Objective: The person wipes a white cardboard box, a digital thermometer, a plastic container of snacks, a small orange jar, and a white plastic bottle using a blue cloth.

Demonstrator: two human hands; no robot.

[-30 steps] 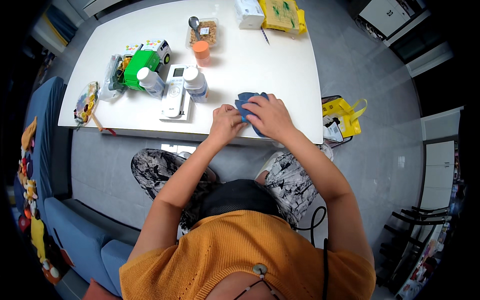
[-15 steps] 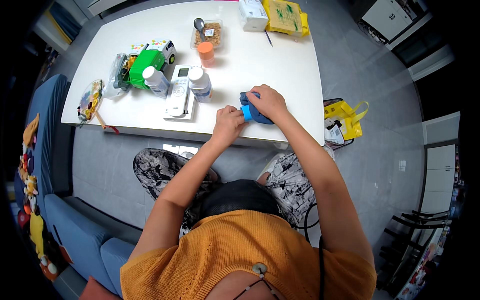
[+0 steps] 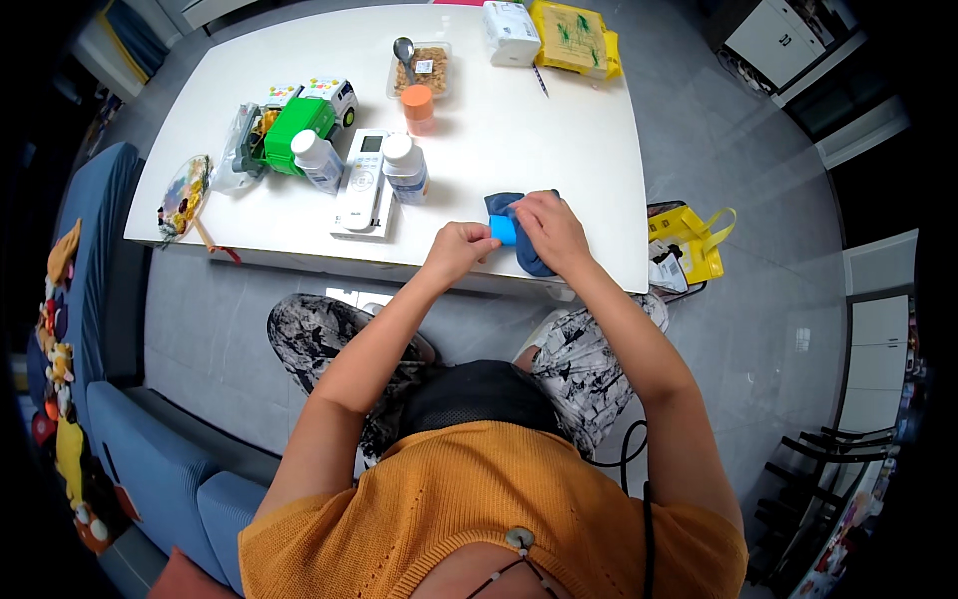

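Observation:
At the table's near right edge, my left hand (image 3: pixel 462 248) pinches the end of a bright blue flat piece (image 3: pixel 503 231), like a label or band. It lies against a folded dark blue cloth (image 3: pixel 536 262). My right hand (image 3: pixel 552 230) is closed on the upper part of this cloth, its fingers bent over the fabric. The hand partly covers the cloth, so I cannot tell its kind. To the left stand a white pill bottle (image 3: pixel 404 170) and a white remote control (image 3: pixel 361 185) lying on a white box.
On the white table (image 3: pixel 499 130) are a second white bottle (image 3: pixel 316 162), a green toy truck (image 3: pixel 297 135), an orange-capped jar (image 3: pixel 418 110), a nut container (image 3: pixel 432 68) with a spoon, a tissue pack (image 3: pixel 511 33) and a pen (image 3: pixel 541 81). A yellow bag (image 3: pixel 689 240) stands right.
The right hand and the dark blue cloth have shifted slightly right and down. More of the bright blue piece shows between the hands. The left hand has moved a little right.

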